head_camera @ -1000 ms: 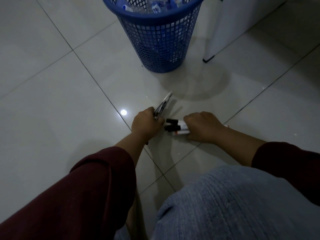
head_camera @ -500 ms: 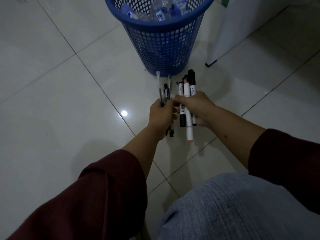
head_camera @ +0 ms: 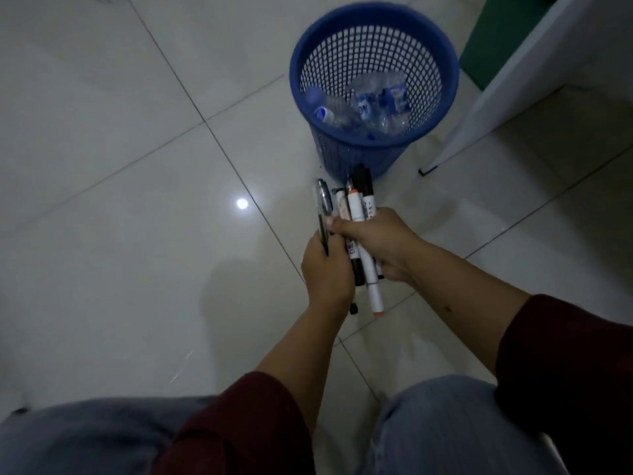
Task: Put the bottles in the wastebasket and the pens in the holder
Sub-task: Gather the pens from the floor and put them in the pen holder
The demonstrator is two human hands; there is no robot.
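My left hand (head_camera: 327, 269) and my right hand (head_camera: 380, 243) are pressed together above the floor, both shut on one bundle of pens and markers (head_camera: 356, 207) that stands upright. The white markers with black and orange caps are under my right fingers; thin dark pens (head_camera: 323, 204) are in my left. Just beyond the bundle stands a blue mesh wastebasket (head_camera: 442, 63) with several crushed clear plastic bottles (head_camera: 363, 108) inside. No pen holder is in view.
Glossy white floor tiles (head_camera: 120, 234) spread to the left and front. A white panel on a small black foot (head_camera: 426, 171) rises at the right of the basket, with something green (head_camera: 486, 46) behind it. My knees in blue jeans fill the bottom edge.
The hands lifted the pens off the floor and brought them upright into one bundle. My view rose and now looks down into the basket.
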